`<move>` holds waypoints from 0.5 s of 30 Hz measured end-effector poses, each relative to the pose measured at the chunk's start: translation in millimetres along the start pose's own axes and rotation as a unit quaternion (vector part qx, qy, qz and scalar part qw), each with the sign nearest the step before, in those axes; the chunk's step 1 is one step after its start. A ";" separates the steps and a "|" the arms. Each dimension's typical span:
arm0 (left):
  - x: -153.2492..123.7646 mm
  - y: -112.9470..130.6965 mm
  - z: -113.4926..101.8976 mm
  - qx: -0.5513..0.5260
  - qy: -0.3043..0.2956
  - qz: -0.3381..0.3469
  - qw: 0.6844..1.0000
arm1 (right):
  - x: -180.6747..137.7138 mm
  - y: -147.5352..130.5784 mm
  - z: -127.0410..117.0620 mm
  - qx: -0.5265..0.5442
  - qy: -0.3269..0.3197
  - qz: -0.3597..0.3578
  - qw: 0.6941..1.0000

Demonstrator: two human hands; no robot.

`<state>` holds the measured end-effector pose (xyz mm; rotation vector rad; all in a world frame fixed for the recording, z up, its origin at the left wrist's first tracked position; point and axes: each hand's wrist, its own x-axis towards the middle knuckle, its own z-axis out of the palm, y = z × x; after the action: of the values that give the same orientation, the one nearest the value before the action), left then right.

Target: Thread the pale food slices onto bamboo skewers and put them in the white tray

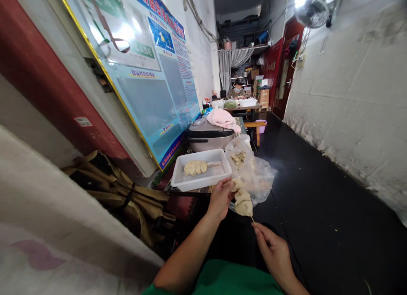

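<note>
A skewer of pale, flat food slices [243, 202] is held between my two hands. My right hand [272, 246] pinches the bare lower end of its thin stick. At the top of the skewer, the fingers of my left hand [221, 197] are closed on the uppermost slice. Just beyond lies a clear plastic bag [262, 176] with more pale slices [238, 159] in its mouth. To the left, a white plastic tray [178, 182] holds finished-looking skewers [195, 167] of the same slices, lying flat with their sticks pointing right.
Behind the tray stands a grey lidded appliance [210, 140] with a pink cloth [222, 119] on it. Farther back are a wooden bench [254, 124], a purple bucket [261, 126] and another table with white containers [248, 102], where a person sits. A blue notice board [143, 95] leans at left.
</note>
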<state>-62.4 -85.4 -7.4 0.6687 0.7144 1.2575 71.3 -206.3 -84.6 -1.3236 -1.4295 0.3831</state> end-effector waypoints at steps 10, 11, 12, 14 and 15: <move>-1.4 0.7 -6.2 -0.035 -0.075 -0.168 0.982 | -0.4 1.6 0.7 -0.003 0.002 -0.020 1.000; -1.7 0.5 -6.7 -0.033 -0.072 -0.163 0.983 | -0.6 2.2 0.9 -0.001 0.000 -0.019 1.000; -1.9 -0.3 -7.3 -0.034 -0.072 -0.158 0.984 | -0.9 2.9 1.1 0.001 0.000 -0.017 1.000; -2.2 -3.0 -9.4 -0.039 -0.071 -0.149 0.986 | -1.3 4.3 2.0 0.004 0.003 -0.010 1.000; -2.4 -4.8 -10.9 -0.044 -0.069 -0.145 0.986 | -1.2 4.8 2.7 0.005 0.005 -0.006 1.000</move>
<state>-68.5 -88.0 -17.6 0.5512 0.6121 0.9600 71.2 -204.6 -90.0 -1.3063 -1.4253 0.3759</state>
